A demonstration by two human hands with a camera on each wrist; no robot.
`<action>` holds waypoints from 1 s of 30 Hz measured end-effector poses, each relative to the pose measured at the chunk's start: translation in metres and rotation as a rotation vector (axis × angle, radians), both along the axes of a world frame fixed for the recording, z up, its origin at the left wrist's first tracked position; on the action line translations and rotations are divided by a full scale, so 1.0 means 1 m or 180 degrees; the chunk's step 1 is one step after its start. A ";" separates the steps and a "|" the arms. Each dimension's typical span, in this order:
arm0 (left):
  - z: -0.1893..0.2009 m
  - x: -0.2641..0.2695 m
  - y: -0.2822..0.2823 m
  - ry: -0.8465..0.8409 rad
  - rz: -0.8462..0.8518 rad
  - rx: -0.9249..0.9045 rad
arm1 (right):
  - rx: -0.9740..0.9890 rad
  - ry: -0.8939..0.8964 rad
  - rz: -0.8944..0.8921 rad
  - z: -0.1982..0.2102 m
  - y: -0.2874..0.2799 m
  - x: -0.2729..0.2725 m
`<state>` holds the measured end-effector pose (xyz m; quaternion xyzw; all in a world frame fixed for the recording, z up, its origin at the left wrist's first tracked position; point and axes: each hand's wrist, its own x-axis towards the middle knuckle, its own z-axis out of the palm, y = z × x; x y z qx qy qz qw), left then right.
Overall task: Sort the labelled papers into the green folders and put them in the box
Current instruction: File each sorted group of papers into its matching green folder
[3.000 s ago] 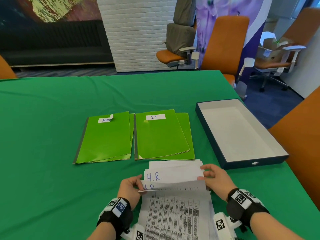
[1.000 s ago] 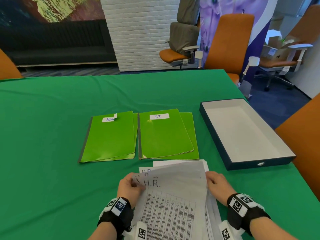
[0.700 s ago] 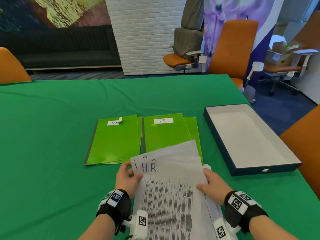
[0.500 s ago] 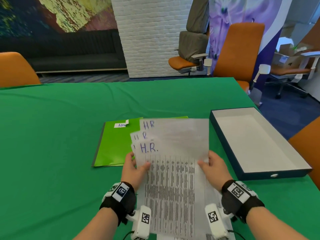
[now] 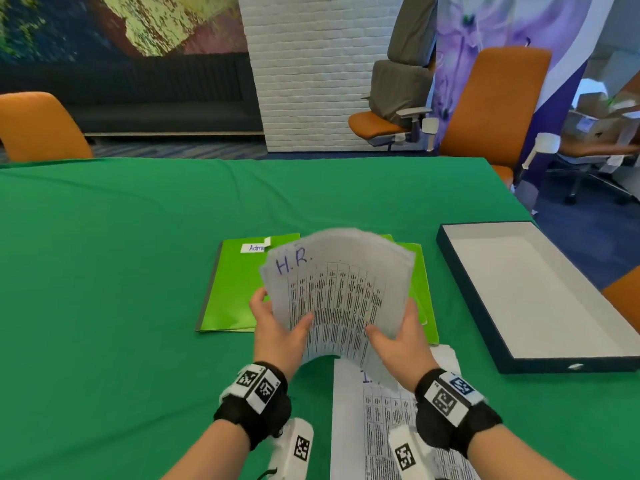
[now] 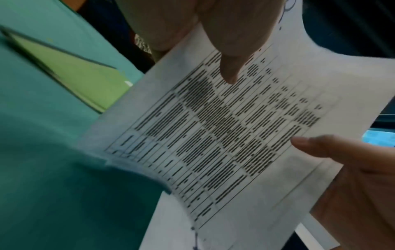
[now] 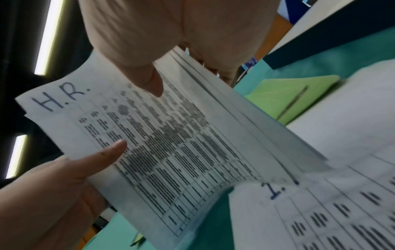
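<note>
Fingers [image 5: 263, 299] of the left hand [image 5: 277, 336] and of the right hand [image 5: 401, 341] are clamped on opposite edges of the H.R. sheaf [image 5: 337, 289], now lifted off the surface [image 5: 104, 271] and bowed upright; three seconds earlier it lay flat, being leafed through. The H.R. sheets appear separated from the remaining papers [image 5: 381, 410]. The green folders [image 5: 232, 292] lie closed just beyond; the box [image 5: 540, 299] holds nothing visible.

White brick wall [image 5: 311, 71], orange chairs [image 5: 491, 102], blue carpet [image 5: 581, 233]
</note>
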<state>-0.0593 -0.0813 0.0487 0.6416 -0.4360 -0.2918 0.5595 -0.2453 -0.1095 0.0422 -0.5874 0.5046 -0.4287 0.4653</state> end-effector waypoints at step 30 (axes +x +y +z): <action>-0.083 0.121 -0.073 -0.3736 -0.1178 0.2575 | 0.0632 0.1186 -0.1055 -0.045 -0.074 0.002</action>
